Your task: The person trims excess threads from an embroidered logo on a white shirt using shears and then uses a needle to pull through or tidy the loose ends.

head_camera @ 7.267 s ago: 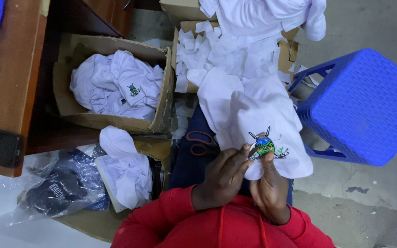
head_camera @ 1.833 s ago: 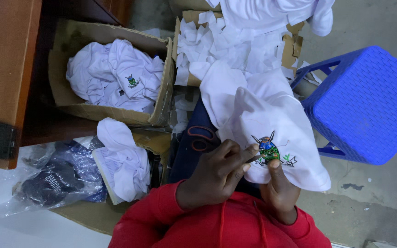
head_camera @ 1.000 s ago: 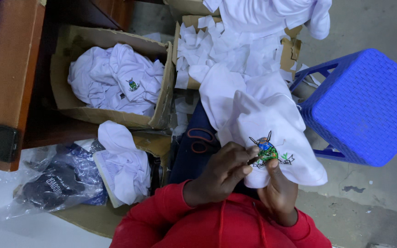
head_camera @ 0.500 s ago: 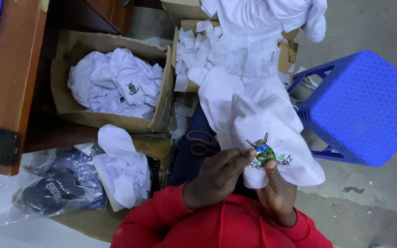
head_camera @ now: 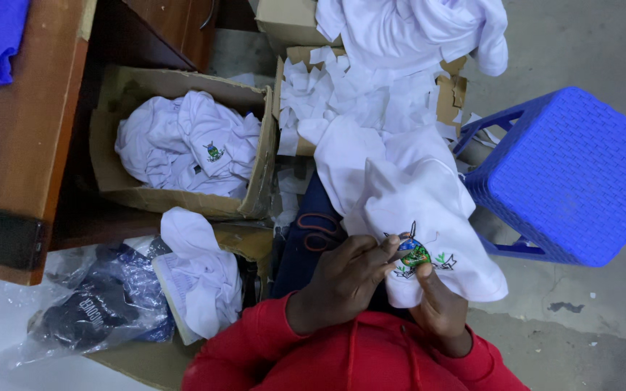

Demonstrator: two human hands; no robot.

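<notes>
The left hand [head_camera: 345, 279] pinches a small pointed tool [head_camera: 409, 233] at the embroidered emblem [head_camera: 414, 255] of a white garment [head_camera: 414, 195] draped over the lap, near centre. The right hand [head_camera: 436, 308] is closed on the garment's lower edge, thumb pressed just beside the emblem. To the right stands a blue plastic stool [head_camera: 581, 174]. To the left, a cardboard box [head_camera: 255, 195] holds folded white garments. Farther off, a second box [head_camera: 451, 94] contains white scraps.
</notes>
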